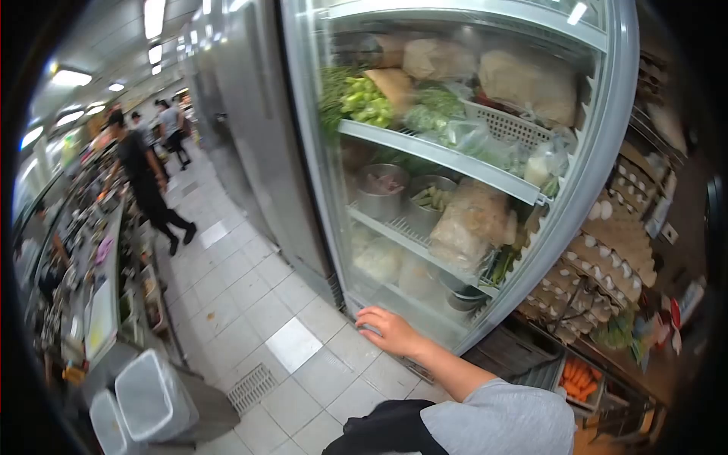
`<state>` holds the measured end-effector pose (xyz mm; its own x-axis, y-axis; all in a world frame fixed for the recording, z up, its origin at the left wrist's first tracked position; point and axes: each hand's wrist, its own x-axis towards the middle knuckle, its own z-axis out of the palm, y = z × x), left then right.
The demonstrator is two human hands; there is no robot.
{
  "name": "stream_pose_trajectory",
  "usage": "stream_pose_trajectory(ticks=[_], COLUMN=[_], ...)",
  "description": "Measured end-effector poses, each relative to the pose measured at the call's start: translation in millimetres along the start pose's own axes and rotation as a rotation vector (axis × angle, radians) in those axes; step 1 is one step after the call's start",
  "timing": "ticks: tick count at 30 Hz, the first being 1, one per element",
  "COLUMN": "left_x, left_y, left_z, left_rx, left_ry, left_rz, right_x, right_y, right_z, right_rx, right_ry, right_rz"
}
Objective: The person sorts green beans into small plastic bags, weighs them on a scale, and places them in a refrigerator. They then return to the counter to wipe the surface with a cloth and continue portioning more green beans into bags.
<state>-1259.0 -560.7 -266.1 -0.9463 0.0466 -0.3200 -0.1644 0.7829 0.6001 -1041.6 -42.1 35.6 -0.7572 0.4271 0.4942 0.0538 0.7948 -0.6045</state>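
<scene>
My right hand (385, 331) reaches out from a grey sleeve, its fingers loosely bent and apart with nothing in them. It overlaps the lower left corner of a glass-fronted fridge (626, 83) in this view. Behind the glass, a white shelf (447, 161) carries green peppers (368, 102), bagged greens and a white plastic basket (506, 125). The shelf below holds metal pots (381, 193) with food and a large wrapped bag (470, 224). My left hand is out of view.
Egg trays (599, 265) are stacked right of the fridge, above a crate of carrots (580, 379). Plastic bins (152, 394) stand at lower left beside a cluttered counter (102, 315). A person in dark clothes (140, 171) walks in the tiled aisle (243, 280), others farther back.
</scene>
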Motion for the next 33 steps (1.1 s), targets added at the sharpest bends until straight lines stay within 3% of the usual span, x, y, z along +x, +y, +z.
stream_pose_trajectory(ticks=[1,2,3,4,5,6,9,11,12,16,20,21,24,30,33], left_x=[56,55,160,175,160,158,135,103,94,85,100,103,114,145,143], left_y=[29,157,180,257,340,403,535,603,625,722,792,804,831,862,870], left_z=[-6,-39,-5,-11,-25,-17,27,60,72,119,156,164,191,249,244], left_rx=[-0.047,-0.236,-0.373,-0.624,-0.628,-0.661,-0.681,-0.720,-0.719,-0.776,-0.870,-0.876,-0.849,-0.798,-0.757], left_ry=[0.092,0.086,0.250,0.072,-0.138,-0.206,-0.482,-0.655,-0.746,-0.772,-0.744,-0.814,-1.057,-1.152,-1.232], left_rz=[0.141,0.125,0.129,0.152,0.147,0.292,0.622,0.701,0.727,0.914,0.991,0.997,1.070,0.931,0.924], right_x=[4,9,14,16,16,18,18,34,38,60,70,71,66,91,112], right_y=[2,5,9,15,21,28,63,68,70,78,68,67,60,8,-24], right_z=[0,0,-1,-3,-5,-4,2,-6,-4,2,14,18,42,128,169], right_rx=[-0.029,-0.057,-0.086,-0.098,-0.107,-0.115,-0.169,-0.135,-0.126,-0.128,-0.115,-0.112,-0.118,-0.089,-0.152], right_ry=[0.018,0.039,0.063,0.084,0.109,0.132,0.158,0.153,0.155,0.174,0.288,0.311,0.466,0.973,0.851], right_rz=[0.037,0.072,0.107,0.161,0.213,0.261,0.320,0.372,0.391,0.456,0.554,0.586,0.793,1.111,1.194])
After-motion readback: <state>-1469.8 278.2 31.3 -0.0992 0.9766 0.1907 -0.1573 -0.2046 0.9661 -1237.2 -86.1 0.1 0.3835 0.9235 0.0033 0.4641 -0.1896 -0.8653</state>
